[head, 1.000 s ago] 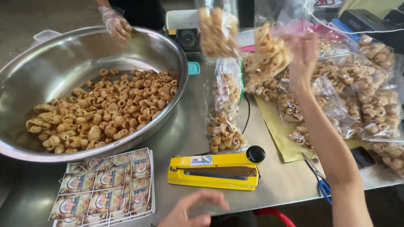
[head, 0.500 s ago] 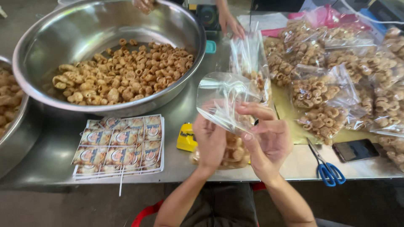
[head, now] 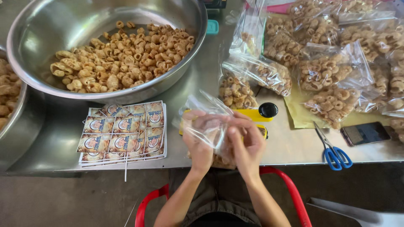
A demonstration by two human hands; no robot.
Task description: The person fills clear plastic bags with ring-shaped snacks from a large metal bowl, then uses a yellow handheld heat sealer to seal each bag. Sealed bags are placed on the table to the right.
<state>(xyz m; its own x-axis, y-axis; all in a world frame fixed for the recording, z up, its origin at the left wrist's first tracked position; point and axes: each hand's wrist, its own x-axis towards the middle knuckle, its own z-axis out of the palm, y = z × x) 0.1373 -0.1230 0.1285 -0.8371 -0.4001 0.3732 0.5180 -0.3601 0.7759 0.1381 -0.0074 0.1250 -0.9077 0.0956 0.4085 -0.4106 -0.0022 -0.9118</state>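
Pinching clear bag [head: 209,126] w/ both hands, contents mostly hidden.

**Clear snack bag held at the table edge**

A clear plastic bag [head: 209,126] is held between both hands at the near edge of the steel table. The film is thin, glossy and crumpled, with its upper part bunched and folded over between the fingers. Pale brown, ring-shaped fried snacks are seen at the bottom of the bag, which hangs below the hands at the table's edge; most of that lower part is hidden by the hands. The top of the bag is gripped by the left hand [head: 201,138] on one side and by the right hand [head: 247,141] on the other, fingertips pinched on the film.
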